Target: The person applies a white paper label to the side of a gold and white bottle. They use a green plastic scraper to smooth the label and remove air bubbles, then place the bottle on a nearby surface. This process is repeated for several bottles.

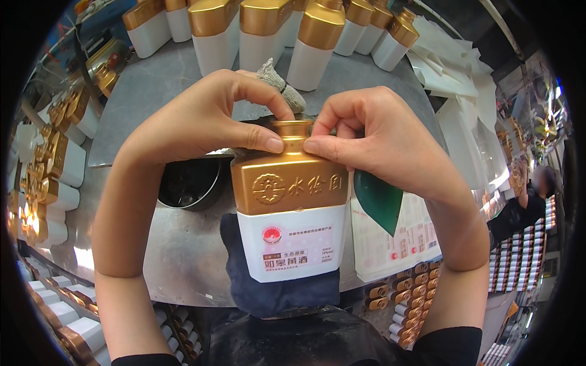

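A flat gold-and-white bottle (290,226) stands or leans in front of me, its printed white lower part toward me. My left hand (204,119) pinches its gold neck from the left with thumb and forefinger. From the right, my right hand (381,137) has its thumb on the neck and its other fingers curled behind. A green leaf-shaped flat piece (378,198) sticks out below my right hand; whether the hand holds it I cannot tell. Under the bottle lies a dark blue cloth (235,259). A black bowl (190,183) is partly behind the bottle and left forearm.
Several gold-topped white bottles (262,36) line the far table edge. A grey, cord-tied bundle (284,88) lies behind the neck. Printed label sheets (394,244) are at the right, crumpled white paper (458,91) beyond. More bottles crowd the left; another person (525,207) is far right.
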Demonstrator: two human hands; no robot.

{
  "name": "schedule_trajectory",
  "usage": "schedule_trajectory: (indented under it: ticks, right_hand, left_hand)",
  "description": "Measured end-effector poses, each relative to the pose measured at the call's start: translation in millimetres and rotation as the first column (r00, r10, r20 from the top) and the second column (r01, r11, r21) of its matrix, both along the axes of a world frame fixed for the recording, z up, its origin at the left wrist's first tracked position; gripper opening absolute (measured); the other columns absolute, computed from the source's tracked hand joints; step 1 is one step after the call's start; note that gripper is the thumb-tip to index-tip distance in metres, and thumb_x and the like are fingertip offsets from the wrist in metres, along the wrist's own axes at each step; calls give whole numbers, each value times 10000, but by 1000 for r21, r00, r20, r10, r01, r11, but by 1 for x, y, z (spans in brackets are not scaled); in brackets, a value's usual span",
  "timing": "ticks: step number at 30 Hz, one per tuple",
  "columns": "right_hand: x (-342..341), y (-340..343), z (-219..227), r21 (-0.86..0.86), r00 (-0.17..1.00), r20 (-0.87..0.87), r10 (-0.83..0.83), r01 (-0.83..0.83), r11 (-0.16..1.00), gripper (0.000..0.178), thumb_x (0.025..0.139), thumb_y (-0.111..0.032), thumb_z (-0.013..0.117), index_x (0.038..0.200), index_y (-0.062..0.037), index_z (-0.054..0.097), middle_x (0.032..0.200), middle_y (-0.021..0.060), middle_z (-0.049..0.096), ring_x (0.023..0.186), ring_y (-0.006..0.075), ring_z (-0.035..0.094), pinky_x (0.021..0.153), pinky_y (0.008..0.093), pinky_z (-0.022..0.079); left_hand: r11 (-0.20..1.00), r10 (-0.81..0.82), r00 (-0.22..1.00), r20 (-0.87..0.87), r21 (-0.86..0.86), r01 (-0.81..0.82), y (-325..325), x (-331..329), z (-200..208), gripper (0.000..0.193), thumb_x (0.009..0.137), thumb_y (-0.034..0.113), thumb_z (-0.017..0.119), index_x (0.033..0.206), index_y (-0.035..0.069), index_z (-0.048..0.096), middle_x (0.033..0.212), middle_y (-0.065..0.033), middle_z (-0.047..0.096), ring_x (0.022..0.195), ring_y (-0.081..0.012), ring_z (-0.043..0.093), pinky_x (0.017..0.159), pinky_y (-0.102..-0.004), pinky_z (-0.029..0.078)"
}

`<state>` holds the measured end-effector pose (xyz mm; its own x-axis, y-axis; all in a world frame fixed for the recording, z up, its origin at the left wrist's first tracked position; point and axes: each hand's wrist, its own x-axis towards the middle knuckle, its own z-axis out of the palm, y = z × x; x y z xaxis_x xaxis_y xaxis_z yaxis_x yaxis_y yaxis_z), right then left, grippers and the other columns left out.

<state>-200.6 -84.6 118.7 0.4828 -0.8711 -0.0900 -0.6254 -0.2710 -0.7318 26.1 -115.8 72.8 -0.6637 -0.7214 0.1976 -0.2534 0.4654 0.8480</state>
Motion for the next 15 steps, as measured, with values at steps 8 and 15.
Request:
schedule_trajectory:
  ticks: [8, 15]
  right_hand:
    - [-11, -7, -1, -160, 993, -114, 37, -55, 986, 177, 774, -157, 690, 789, 14, 647, 574, 52, 546, 526, 112, 508, 506, 271, 401]
    - [-14, -18, -5, -362, 965, -63, 254, -259, 895, 252, 752, -176, 767, 933, -53, 643, 615, 7, 532, 561, 92, 481, 520, 250, 372]
  left_hand:
    - [992, 9, 1000, 29, -125, -5, -2, -3, -1, 329, 686, 262, 828, 855, 19, 685, 842, -36, 654, 886, -164, 530, 883, -319, 370]
    - [999, -45, 999, -8, 19, 45, -3, 4, 0, 370, 677, 290, 834, 866, 8, 687, 860, -42, 661, 933, -158, 542, 924, -312, 382]
